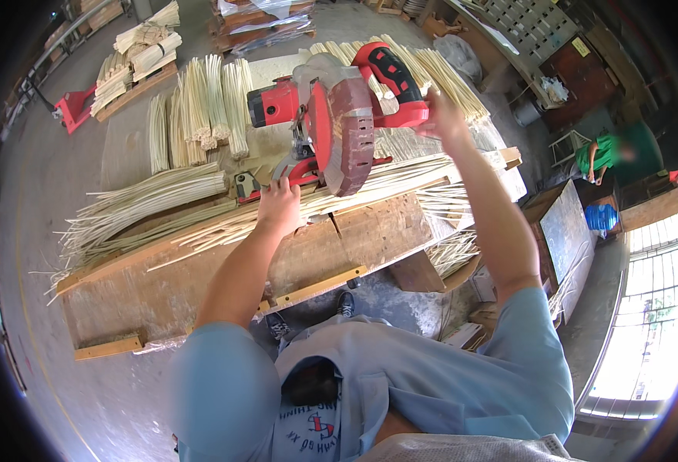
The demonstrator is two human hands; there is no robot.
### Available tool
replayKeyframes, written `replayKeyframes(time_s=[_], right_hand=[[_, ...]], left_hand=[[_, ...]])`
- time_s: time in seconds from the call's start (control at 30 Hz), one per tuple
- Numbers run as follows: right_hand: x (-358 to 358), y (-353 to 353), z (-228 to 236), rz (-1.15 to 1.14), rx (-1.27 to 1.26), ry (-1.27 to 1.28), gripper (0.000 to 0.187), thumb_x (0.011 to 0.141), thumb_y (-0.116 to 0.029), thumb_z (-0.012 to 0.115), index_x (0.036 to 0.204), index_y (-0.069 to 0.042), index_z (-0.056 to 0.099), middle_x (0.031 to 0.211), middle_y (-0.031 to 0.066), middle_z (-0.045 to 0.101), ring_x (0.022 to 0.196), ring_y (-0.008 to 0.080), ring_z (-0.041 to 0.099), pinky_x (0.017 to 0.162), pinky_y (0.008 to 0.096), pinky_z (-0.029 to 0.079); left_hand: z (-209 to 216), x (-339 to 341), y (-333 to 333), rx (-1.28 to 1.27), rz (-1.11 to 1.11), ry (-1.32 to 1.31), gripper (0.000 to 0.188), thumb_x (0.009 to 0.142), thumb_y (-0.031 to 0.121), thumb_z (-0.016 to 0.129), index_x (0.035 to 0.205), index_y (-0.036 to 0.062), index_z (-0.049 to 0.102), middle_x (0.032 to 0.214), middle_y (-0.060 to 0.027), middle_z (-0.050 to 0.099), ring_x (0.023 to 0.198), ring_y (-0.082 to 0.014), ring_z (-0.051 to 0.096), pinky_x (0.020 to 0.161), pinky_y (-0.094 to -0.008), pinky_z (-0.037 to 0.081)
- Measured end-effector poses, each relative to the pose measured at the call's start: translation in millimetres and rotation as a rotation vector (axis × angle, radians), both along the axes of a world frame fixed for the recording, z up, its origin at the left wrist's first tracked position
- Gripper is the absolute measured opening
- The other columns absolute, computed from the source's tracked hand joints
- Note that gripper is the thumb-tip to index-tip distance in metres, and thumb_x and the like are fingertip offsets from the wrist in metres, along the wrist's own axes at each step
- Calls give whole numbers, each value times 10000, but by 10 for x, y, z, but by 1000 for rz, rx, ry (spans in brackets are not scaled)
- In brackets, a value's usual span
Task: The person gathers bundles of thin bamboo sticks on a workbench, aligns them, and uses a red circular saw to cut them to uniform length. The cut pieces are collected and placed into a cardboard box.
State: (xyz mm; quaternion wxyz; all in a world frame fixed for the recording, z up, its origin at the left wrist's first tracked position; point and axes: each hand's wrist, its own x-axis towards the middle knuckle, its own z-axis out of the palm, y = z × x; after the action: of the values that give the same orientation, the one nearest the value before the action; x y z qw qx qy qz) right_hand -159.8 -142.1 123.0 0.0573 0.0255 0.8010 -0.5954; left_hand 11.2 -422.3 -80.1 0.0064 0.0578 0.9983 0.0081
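Observation:
A red and black miter saw [347,131] stands on a long wooden bench [370,231], its blade guard dusty and raised over a layer of thin pale rods [408,173]. These rods lie lengthwise across the bench and pass under the saw. My left hand [279,206] is closed over the rods just left of the blade guard, close to the saw's base; its fingertips are partly hidden. At the right end of the saw's handle [399,73] is my right hand [448,123]. Motion smears its fingers, and I cannot tell whether they grip the handle.
Bundled rods [204,104] lie behind the saw, and a loose pile [139,208] spreads over the bench's left end. Cut pieces [451,246] fill a box at right. Beyond are a red pallet jack [73,108], a blue water bottle [601,217] and a person in green [605,158].

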Motion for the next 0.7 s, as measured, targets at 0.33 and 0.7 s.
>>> replayKeyframes(time_s=[0.33,0.7], right_hand=[[-74,-932,950,381,311,-59,377,937,-366,707,967,9,703,790,118,693,568,198,659,520,304,536],[-20,-912,838,375,382,35,347,976,-351,659,961,-5,653,739,104,677,495,142,582,443,295,451]], left_hand=[[38,10,10,58,-11,46,735,670,502,903,1150,11,641,1247,-185,576,1202,-368,593,980,-521,535],[-38,8,-36,79,-6,62,766,660,515,881,1215,32,669,1328,-214,582,1231,-390,557,964,-548,513]])
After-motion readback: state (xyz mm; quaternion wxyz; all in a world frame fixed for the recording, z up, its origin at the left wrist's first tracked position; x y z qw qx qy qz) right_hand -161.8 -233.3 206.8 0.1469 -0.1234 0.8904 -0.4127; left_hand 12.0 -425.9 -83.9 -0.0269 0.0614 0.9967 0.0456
